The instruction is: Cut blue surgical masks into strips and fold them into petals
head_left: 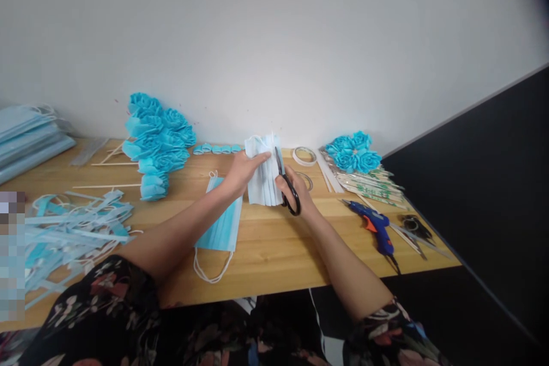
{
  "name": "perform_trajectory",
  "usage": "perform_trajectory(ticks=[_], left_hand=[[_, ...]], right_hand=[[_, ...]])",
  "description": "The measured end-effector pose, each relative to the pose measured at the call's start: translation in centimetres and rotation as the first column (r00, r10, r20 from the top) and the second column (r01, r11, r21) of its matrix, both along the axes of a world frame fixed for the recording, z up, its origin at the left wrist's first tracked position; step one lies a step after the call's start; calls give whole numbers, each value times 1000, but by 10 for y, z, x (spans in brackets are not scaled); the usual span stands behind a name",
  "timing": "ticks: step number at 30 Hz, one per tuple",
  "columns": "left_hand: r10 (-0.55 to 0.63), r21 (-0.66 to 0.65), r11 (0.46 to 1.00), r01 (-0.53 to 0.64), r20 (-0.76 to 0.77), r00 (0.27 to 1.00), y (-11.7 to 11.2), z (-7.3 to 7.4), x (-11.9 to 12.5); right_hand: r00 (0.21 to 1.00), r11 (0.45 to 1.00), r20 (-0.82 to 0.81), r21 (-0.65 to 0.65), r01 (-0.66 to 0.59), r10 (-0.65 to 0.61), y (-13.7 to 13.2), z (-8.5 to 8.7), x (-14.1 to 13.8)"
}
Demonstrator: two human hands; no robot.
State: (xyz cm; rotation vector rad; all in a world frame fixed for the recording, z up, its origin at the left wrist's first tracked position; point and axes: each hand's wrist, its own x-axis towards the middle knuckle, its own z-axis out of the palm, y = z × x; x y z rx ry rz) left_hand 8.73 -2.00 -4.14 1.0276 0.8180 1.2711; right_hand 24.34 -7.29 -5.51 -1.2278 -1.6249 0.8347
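Far left, masks are stacked (26, 132), apparently uncut; nearer, cut strips (86, 231) are heaped. Left of centre, made-up blue flowers (159, 134) are grouped, and a whole mask (221, 230) is laid flat on the desk (278, 263). More finished flowers (354, 153) are seen at right. The held mask (261, 180) is judged partway through cutting. It is pinched, raised at centre, by the left hand's (245, 171) fingers; at its right side, scissors (292, 197) are gripped by the right hand's (297, 180) fingers.
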Motion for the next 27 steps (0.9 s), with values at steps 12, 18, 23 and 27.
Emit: perform_trajectory(ticks=[12,18,23,27], left_hand=[[34,26,999,-33,-18,999,-3,0,2],[-16,18,1000,15,12,1000,-4,2,4],[1,-7,1000,-1,75,997,-4,0,5],[-16,-25,1000,19,98,995,-6,0,5]], right_hand=[[1000,999,-9,48,15,-15,-2,4,-2],[1000,999,-7,50,15,-15,-2,3,-3],[1000,999,-26,50,16,-15,-4,6,-9],[999,998,-36,59,23,-21,-5,7,-9]])
